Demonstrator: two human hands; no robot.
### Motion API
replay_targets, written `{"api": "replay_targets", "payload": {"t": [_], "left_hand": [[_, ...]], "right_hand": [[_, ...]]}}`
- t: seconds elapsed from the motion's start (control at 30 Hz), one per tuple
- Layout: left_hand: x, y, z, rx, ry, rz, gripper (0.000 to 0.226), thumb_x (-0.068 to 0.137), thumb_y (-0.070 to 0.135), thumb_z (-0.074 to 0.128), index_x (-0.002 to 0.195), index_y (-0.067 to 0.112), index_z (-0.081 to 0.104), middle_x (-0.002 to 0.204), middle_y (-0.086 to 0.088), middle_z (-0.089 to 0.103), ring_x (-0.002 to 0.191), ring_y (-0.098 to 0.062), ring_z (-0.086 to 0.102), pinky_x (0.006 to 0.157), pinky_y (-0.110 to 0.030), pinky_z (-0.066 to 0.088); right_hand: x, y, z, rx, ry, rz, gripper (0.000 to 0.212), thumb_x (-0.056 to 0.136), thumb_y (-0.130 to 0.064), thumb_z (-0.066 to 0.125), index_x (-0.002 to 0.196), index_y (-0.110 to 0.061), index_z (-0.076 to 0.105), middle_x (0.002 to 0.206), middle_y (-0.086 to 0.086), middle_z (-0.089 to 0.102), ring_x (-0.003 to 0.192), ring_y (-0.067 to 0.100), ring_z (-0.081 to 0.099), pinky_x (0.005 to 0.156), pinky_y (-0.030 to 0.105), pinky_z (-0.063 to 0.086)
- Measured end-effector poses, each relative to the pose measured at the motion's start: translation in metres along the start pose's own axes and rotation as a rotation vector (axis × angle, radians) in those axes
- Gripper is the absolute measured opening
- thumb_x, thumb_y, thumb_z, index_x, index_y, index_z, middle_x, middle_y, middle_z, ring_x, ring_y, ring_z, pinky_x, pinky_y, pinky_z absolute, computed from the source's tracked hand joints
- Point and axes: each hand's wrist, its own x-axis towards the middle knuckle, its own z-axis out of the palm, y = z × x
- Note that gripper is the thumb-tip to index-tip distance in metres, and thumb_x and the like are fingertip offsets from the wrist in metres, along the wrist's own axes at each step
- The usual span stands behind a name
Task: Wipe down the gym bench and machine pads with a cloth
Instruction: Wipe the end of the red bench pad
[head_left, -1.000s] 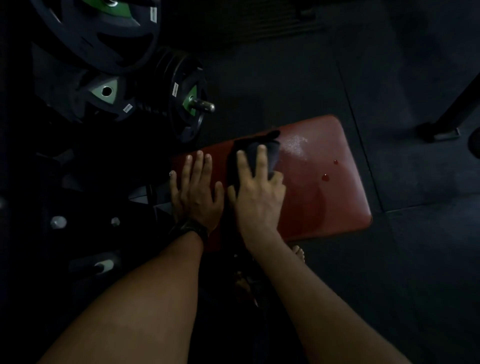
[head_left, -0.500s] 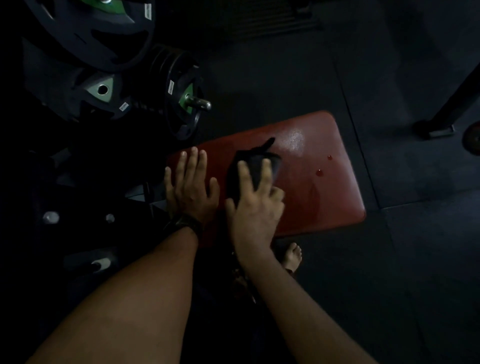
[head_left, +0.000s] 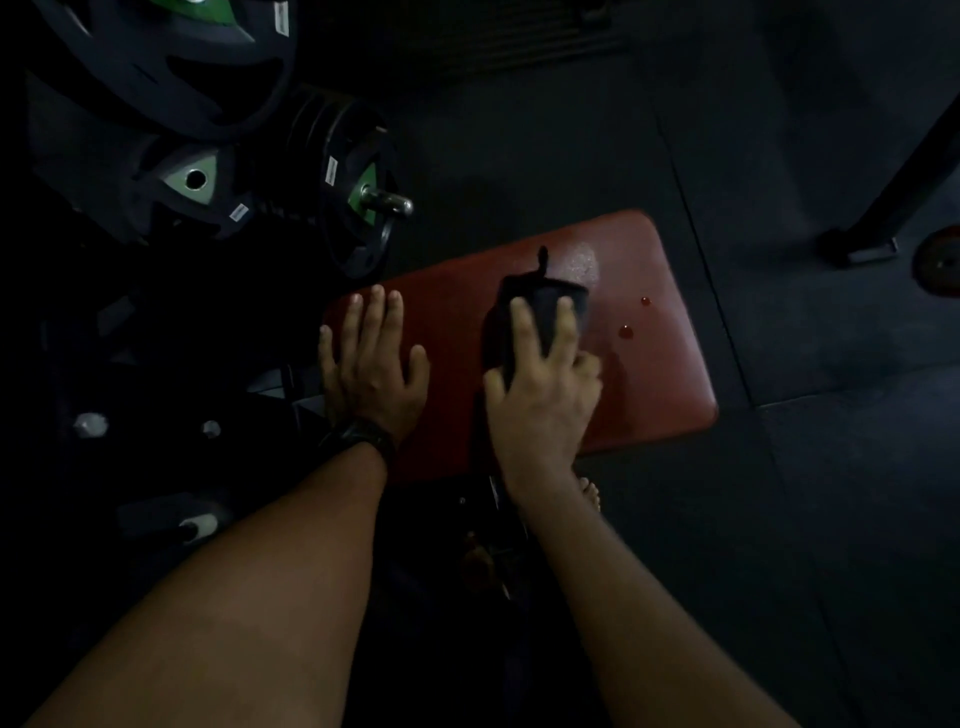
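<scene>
A dark red bench pad (head_left: 660, 374) lies across the middle of the view. A small dark cloth (head_left: 543, 306) sits on it, near its far edge. My right hand (head_left: 545, 400) presses down on the cloth with straight fingers, thumb at the cloth's left side. My left hand (head_left: 371, 374) rests flat with spread fingers on the pad's left end; it wears a dark wristband. Just beyond the cloth is a pale wet patch (head_left: 582, 262), and two droplets (head_left: 626, 331) sit to the right of it.
Black weight plates with green hubs (head_left: 358, 192) hang on a rack close to the bench's left end, a steel peg sticking out. A dark machine leg (head_left: 883, 208) and a plate (head_left: 943, 262) stand at the right. Dark rubber floor surrounds the bench. A bare foot (head_left: 589, 491) shows below it.
My right hand has slid the cloth to the right along the pad, widening the gap to my left hand. The left hand has stayed in place.
</scene>
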Motion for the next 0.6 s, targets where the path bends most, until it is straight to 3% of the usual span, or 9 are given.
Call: {"api": "replay_targets", "payload": {"t": [0.17,0.23,0.33,0.47,0.53,0.6], "left_hand": [[-0.002,0.0,-0.001,0.021,-0.011,0.016,0.075,0.086,0.046,0.037,0.155,0.016,0.041,0.163,-0.006,0.034,0.153,-0.025,0.027,0.122,-0.059,0.016],[-0.003,0.002,-0.003,0.044,-0.026,0.051,0.076,0.087,0.049,0.037,0.156,0.018,0.039,0.165,-0.006,0.031,0.154,-0.027,0.024,0.122,-0.059,0.014],[-0.005,0.004,-0.007,0.059,-0.062,0.076,0.074,0.09,0.049,0.035,0.158,0.02,0.036,0.166,-0.006,0.027,0.155,-0.029,0.019,0.122,-0.06,0.008],[-0.011,0.01,-0.009,0.109,-0.075,0.109,0.071,0.093,0.045,0.033,0.157,0.015,0.037,0.165,-0.01,0.029,0.154,-0.033,0.02,0.121,-0.063,0.01],[-0.011,0.012,-0.008,0.127,-0.092,0.133,0.069,0.093,0.042,0.032,0.156,0.013,0.038,0.164,-0.011,0.031,0.153,-0.033,0.024,0.12,-0.063,0.013],[-0.011,0.014,-0.008,0.133,-0.102,0.134,0.07,0.092,0.04,0.03,0.155,0.012,0.04,0.164,-0.011,0.032,0.152,-0.033,0.026,0.119,-0.063,0.017]], "right_hand": [[0.012,-0.002,0.002,-0.011,-0.066,-0.477,0.067,0.086,-0.032,0.067,0.15,-0.034,0.046,0.16,0.013,0.035,0.102,0.035,0.054,0.076,0.044,0.051],[0.044,0.016,-0.005,-0.088,-0.069,-0.557,0.07,0.083,-0.035,0.066,0.15,-0.038,0.045,0.159,0.009,0.038,0.105,0.036,0.055,0.079,0.045,0.049],[0.057,0.044,-0.018,-0.079,-0.037,-0.336,0.071,0.088,-0.037,0.062,0.154,-0.039,0.035,0.162,0.007,0.031,0.112,0.035,0.053,0.083,0.045,0.047],[0.002,0.044,-0.012,0.004,0.036,0.065,0.074,0.09,-0.039,0.062,0.156,-0.037,0.027,0.164,0.01,0.021,0.109,0.032,0.05,0.086,0.044,0.046],[-0.028,0.024,-0.006,0.033,-0.016,0.098,0.075,0.09,-0.041,0.062,0.156,-0.036,0.027,0.165,0.012,0.019,0.109,0.033,0.049,0.085,0.044,0.048],[-0.046,0.009,-0.002,0.044,-0.04,-0.052,0.075,0.088,-0.042,0.065,0.155,-0.034,0.032,0.164,0.014,0.022,0.108,0.034,0.05,0.082,0.043,0.049]]}}
